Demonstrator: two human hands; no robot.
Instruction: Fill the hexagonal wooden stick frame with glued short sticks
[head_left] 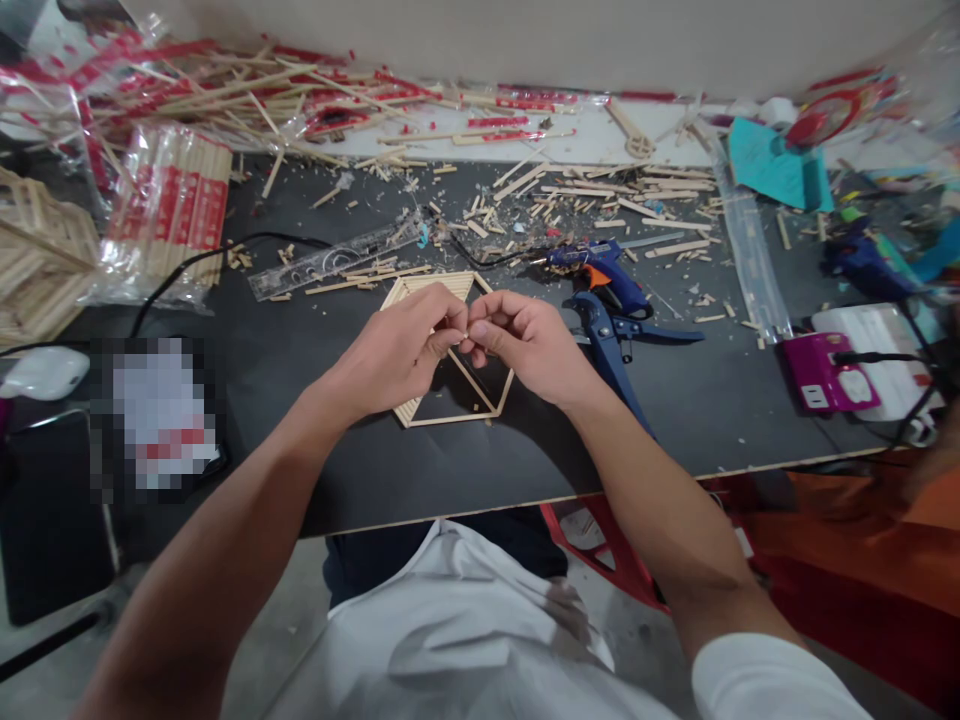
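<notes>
Both hands meet over a hexagonal frame (450, 421) of thin wooden sticks that lies flat on the dark table. Strips fill its left part, while the right part shows bare table between the sticks. My left hand (409, 350) is closed in a pinch, its fingertips against those of the other hand. My right hand (529, 345) pinches as well, thumb against the fingers. Whatever small thing sits between the fingertips is hidden. Just right of my right hand lies a blue-handled cutter (611, 350), and behind it rests a blue hot glue gun (600, 270) with an orange trigger.
A clear ruler (337, 258) and scattered stick offcuts (540, 205) lie behind the frame. Packed chopsticks (169, 210) and a phone (56, 510) are at left. A purple power adapter (829, 372) with a cable stands at right, near clear glue sticks (750, 250).
</notes>
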